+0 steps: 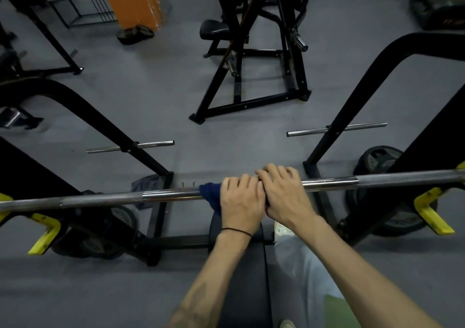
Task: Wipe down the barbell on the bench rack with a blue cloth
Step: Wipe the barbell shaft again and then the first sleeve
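Clearly, the barbell [176, 196] is laid across the yellow hooks [431, 210] of the bench rack [141, 149], so its whole middle length is left free to be rubbed. The blue cloth [210, 196] is wrapped over the bar near its centre and is gripped there by the left hand [240, 201], fingers curled round cloth and bar together. The right hand [283, 196] is set touching the left, fingers curled over the bar; whether cloth lies under it cannot be told. Both hands are probably closed tightly so that pressure is kept during sliding. No containers are seen; weight plates [377, 160] are stored low on the rack.
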Tool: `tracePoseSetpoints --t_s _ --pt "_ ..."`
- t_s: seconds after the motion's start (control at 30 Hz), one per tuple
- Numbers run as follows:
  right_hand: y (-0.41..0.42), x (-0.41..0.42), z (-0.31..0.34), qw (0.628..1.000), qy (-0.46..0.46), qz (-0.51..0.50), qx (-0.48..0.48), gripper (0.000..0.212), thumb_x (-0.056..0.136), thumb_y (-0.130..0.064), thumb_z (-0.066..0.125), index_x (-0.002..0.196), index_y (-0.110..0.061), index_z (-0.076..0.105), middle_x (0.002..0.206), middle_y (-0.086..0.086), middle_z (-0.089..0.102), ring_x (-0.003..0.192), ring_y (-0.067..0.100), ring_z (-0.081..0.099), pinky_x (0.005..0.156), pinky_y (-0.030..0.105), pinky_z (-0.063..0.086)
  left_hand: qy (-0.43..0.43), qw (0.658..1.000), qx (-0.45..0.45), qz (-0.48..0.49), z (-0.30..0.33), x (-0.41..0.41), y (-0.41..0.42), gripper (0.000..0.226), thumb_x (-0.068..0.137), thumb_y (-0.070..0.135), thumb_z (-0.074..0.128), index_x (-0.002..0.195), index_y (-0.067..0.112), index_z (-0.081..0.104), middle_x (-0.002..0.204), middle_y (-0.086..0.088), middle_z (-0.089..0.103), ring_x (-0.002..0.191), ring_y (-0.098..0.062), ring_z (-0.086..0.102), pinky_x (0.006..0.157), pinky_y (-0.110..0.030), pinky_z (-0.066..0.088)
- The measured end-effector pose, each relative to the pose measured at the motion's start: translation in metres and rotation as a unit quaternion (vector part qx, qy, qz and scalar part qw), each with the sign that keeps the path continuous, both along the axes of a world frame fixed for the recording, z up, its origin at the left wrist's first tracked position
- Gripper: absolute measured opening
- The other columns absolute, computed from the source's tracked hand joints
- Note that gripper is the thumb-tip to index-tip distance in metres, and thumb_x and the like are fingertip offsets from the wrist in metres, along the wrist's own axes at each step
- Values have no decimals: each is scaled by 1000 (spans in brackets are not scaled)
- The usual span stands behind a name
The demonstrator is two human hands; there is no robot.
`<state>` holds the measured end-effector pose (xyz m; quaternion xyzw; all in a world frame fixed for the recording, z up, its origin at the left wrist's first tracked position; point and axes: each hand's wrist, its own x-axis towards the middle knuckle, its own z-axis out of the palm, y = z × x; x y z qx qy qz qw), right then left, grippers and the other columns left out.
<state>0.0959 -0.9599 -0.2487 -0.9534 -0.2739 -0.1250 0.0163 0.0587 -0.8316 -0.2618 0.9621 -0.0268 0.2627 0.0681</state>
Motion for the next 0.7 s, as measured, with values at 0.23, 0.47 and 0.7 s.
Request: tracePoseSetpoints --t_s 0.23,0.47,0.7 --pt "-7 -1 -3 1000 11 -18 -12 68 65 -23 81 128 -15 59 122 8 57 102 30 58 98 46 43 14 999 23 32 0 -26 141 43 106 42 36 89 13 63 79 -8 55 72 -30 50 74 -45 40" --pt "1 1 -2 999 19 -36 -32 46 60 -19 80 104 -18 66 107 3 62 93 28 58 97 47 42 22 988 0 153 5 -6 102 23 92 18 46 71 14 54 67 -12 52 62 -31 48 68 -46 37" --pt "-2 2 0 999 12 -21 -28 44 67 -17 77 110 -17 66 104 5 64 95 29 59 96 44 43 35 999 5 -15 -2 -22 50 34 105 38 40 111 13 64 96 -4 61 92 -26 54 103 -45 41"
